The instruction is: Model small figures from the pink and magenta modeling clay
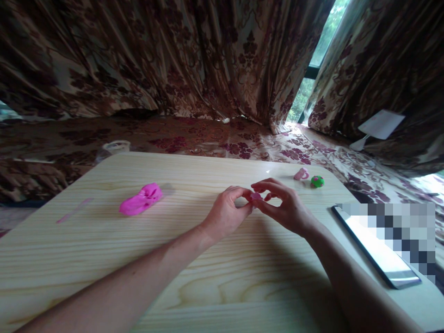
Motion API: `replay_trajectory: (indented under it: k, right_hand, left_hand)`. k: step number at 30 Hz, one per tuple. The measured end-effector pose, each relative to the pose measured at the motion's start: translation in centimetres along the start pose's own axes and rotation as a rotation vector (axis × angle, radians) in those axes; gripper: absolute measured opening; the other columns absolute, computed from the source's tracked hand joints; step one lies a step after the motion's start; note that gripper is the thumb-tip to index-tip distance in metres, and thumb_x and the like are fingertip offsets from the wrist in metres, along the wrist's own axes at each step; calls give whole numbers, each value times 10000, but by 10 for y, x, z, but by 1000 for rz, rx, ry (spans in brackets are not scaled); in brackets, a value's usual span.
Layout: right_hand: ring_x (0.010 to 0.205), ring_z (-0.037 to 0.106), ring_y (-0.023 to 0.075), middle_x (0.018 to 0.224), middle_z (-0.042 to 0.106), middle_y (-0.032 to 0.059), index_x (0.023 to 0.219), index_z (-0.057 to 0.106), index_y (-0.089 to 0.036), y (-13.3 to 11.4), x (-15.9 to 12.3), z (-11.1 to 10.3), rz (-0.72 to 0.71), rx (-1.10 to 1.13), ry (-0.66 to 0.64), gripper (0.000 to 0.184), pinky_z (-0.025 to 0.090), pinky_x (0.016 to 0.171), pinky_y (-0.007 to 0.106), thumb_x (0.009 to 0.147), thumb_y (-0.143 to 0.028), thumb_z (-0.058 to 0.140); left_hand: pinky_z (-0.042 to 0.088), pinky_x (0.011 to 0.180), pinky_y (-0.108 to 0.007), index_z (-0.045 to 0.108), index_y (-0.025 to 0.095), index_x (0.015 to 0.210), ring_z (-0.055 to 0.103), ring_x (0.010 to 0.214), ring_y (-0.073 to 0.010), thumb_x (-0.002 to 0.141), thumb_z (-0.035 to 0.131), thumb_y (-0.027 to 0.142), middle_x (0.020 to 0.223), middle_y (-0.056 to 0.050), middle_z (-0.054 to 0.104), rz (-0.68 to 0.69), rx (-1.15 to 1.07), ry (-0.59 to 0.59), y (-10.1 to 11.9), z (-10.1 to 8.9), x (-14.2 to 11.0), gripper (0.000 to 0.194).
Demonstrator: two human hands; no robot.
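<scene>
Between the fingertips of both hands is a small pink piece of modelling clay (256, 196), partly hidden by the fingers. My left hand (229, 209) pinches it from the left with thumb and forefinger. From the right, my right hand (285, 203) holds the same piece, its fingers curved around it. A larger lump of bright pink modelling clay (140, 200) lies on the table left of my hands. Farther left rests a thin translucent pink stick (74, 210).
At the table's (194, 277) far right corner sit a small pale pink cup-like shape (301, 174) and a green ball with pink spots (317, 181). A tablet (378, 247) lies along the right edge. Behind are a clear tub (116, 147), a white lamp (381, 124) and patterned curtains (208, 55).
</scene>
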State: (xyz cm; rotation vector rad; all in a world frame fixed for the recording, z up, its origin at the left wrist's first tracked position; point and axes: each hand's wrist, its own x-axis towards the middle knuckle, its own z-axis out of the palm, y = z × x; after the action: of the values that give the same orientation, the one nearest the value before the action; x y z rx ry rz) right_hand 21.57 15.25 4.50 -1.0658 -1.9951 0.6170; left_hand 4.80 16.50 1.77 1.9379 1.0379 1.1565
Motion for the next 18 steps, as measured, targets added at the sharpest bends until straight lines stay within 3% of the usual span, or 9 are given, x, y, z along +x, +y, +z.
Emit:
replay_trajectory:
  k: [18]
  right_hand:
    - [875, 581, 158, 994, 589, 49, 993, 644, -231, -1, 0, -6, -1, 13, -52, 189, 506, 708, 290, 837, -284, 552]
  left_hand:
    - [439, 820, -269, 646, 189, 832, 596, 860, -163, 742, 619, 242, 860, -24, 657, 29, 12, -11, 0, -1, 0, 108]
